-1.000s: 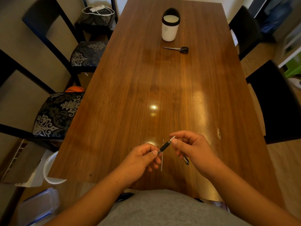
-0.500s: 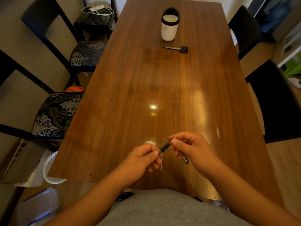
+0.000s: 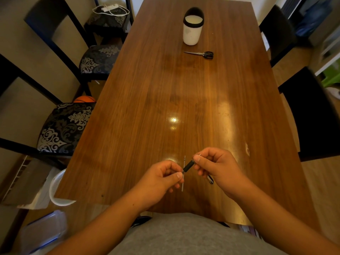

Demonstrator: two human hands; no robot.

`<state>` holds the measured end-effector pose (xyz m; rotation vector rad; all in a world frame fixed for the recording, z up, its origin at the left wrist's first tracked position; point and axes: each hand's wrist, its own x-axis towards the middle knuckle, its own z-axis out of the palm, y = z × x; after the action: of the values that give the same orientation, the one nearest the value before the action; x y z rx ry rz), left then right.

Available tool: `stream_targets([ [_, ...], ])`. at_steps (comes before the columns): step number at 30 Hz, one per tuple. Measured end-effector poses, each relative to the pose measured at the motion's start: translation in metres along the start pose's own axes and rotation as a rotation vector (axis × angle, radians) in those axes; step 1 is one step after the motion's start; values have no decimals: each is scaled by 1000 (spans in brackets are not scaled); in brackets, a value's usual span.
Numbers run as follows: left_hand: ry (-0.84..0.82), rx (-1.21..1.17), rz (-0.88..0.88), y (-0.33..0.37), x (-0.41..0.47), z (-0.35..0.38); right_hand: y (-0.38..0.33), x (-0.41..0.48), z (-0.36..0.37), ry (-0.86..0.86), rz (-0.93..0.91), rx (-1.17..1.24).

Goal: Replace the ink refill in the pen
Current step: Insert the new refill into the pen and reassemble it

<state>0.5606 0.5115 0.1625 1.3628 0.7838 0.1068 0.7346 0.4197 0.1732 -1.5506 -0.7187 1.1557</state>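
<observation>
Both hands hold a pen above the near end of the wooden table (image 3: 165, 89). The pen's black grip section (image 3: 188, 166) spans the gap between them, tilted up to the right. My left hand (image 3: 161, 178) pinches its lower end. My right hand (image 3: 214, 167) pinches its upper end, where a thin metal tip (image 3: 200, 154) pokes out past the fingers. A thin pale ink refill (image 3: 183, 173) lies on the table beneath the hands, pointing away from me. Another dark pen part (image 3: 210, 179) shows under my right hand; whether it rests on the table or in the palm is unclear.
A white cup with a black rim (image 3: 192, 26) stands at the far end, with black-handled scissors (image 3: 201, 53) just in front of it. Patterned chairs (image 3: 64, 126) line the left side and dark chairs (image 3: 316, 115) the right. A white basket (image 3: 58, 188) sits on the floor at left.
My right hand has slid slightly outward along the pen, so more of the black grip shows between the hands. My left hand holds its place.
</observation>
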Motion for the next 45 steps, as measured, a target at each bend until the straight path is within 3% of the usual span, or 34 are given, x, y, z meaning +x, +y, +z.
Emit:
stream_targets([
  [7, 254, 378, 231, -7, 5, 7, 3, 3, 10, 109, 30, 89],
  [9, 234, 324, 233, -9, 7, 7, 0, 4, 12, 114, 25, 108],
  [13, -6, -63, 37, -7, 7, 2, -4, 4, 16, 74, -6, 102],
  [15, -49, -52, 26, -6, 7, 0, -2, 4, 17, 69, -2, 104],
  [23, 194, 172, 183, -11, 9, 2, 14, 9, 22, 81, 33, 184],
  [27, 244, 171, 126, -23, 13, 1, 36, 22, 7, 156, 147, 184],
  [29, 244, 127, 79, -31, 12, -4, 56, 31, -11, 284, 231, 70],
  [32, 254, 121, -10, -44, 9, -14, 95, 37, -37, 368, 319, -333],
  [38, 288, 70, -154, -64, 4, -24, 143, 37, -46, 147, 334, -939],
  [42, 274, 93, -186, -66, -1, -24, 149, 38, -44, 166, 291, -1052],
  [45, 270, 111, -174, -62, -3, -22, 142, 37, -43, 135, 296, -997],
])
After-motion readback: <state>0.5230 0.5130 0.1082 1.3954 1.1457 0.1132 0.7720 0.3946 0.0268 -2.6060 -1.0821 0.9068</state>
